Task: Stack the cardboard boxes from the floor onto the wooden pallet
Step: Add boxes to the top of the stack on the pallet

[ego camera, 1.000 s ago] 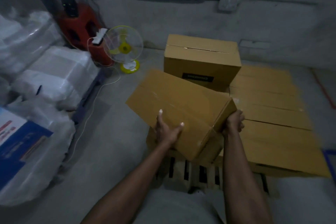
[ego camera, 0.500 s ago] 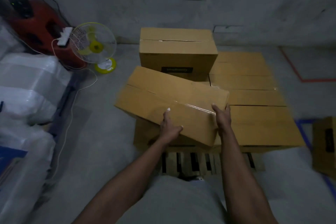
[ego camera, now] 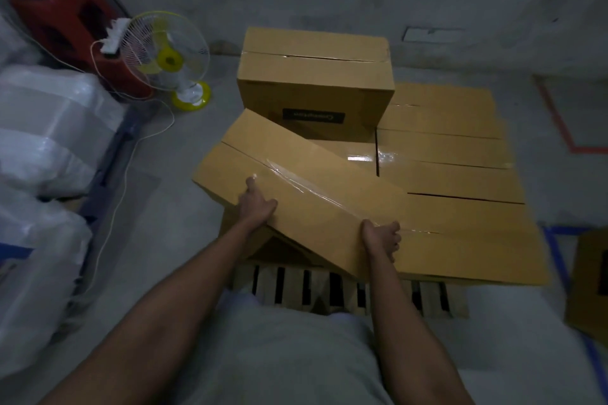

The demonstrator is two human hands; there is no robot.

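A: Which step is this?
B: Placing, I'd say. The carried box (ego camera: 316, 194) is at centre frame, tilted and skewed, over the first layer of boxes (ego camera: 460, 174) on the wooden pallet (ego camera: 329, 289), just in front of the upper box (ego camera: 316, 76).
A: Grip?
B: The left hand (ego camera: 256, 204) clasps the near edge, thumb on top. The right hand (ego camera: 381, 235) has its fingers (ego camera: 393, 229) curled round the near corner.
A: Next?
B: Probably square it, lower it flat, then let go.

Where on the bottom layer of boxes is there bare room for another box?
Free: the flat tops right of the stacked box. Crowded: the left side, where the held box tilts before the stacked one.
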